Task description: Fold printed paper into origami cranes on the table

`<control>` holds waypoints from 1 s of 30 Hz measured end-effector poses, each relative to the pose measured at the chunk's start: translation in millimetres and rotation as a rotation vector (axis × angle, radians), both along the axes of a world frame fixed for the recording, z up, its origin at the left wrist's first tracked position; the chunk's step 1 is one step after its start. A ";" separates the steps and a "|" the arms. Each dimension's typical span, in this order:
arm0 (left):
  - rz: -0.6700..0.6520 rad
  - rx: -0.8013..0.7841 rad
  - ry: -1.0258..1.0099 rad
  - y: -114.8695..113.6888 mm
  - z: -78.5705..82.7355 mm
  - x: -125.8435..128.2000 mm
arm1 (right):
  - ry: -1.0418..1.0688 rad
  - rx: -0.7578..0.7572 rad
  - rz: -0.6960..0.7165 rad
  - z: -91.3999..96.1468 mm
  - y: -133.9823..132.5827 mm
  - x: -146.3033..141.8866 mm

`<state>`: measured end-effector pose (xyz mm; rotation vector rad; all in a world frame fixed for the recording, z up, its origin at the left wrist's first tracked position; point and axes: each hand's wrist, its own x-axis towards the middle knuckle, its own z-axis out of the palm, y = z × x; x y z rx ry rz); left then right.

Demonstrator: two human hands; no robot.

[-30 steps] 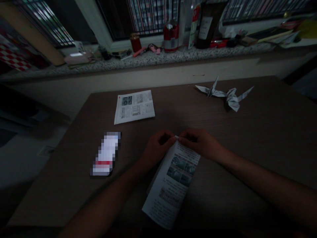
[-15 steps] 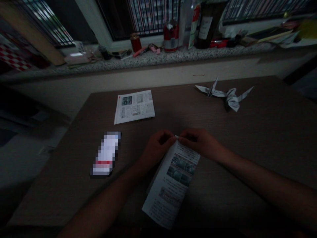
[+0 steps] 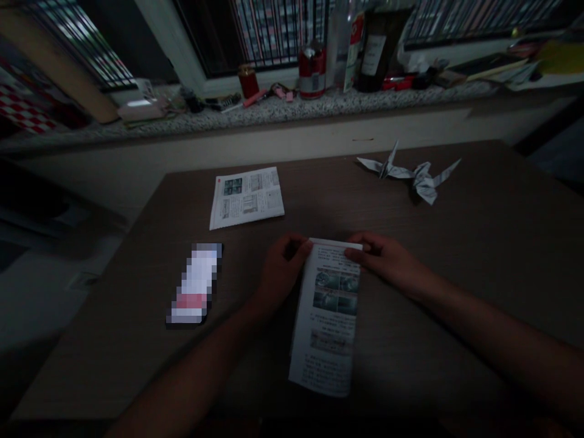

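Folded printed sheet (image 3: 326, 328) extends from the grip toward the near table edge; contact with the wooden tabletop (image 3: 433, 255) cannot be determined. Left hand (image 3: 285, 261) pinches its far-left corner; right hand (image 3: 378, 258) pinches the far-right corner, thumb on the print. Both forearms angle inward from the near side. Smartphone (image 3: 194, 283) lies left of the left hand. Tabletop runs between the right hand and origami cranes (image 3: 424, 182) near the far edge.

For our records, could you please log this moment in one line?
left hand: pinching folded page; right hand: pinching same page; nearby: phone, paper cranes
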<state>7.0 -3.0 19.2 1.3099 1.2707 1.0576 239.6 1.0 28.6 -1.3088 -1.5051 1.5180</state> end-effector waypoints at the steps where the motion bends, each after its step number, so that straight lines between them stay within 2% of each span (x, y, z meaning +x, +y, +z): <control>1: 0.002 0.003 0.008 -0.4 0.3 0.2 | 0.003 0.005 -0.026 0.4 -1.5 0.4; 14: 0.008 0.053 0.041 -3.4 -1.3 1.8 | -0.048 0.113 -0.124 8.8 -6.4 -1.8; 18: 0.023 0.056 0.043 -3.4 -3.1 2.0 | 0.052 0.024 -0.164 4.7 -7.2 -2.4; 23: 0.054 0.046 0.040 -3.7 -2.6 1.9 | 0.268 -0.210 -0.163 -5.5 -9.7 -2.1; 30: 0.046 0.030 0.071 -5.0 4.4 2.6 | 0.178 -0.137 -0.207 -2.7 -8.9 1.0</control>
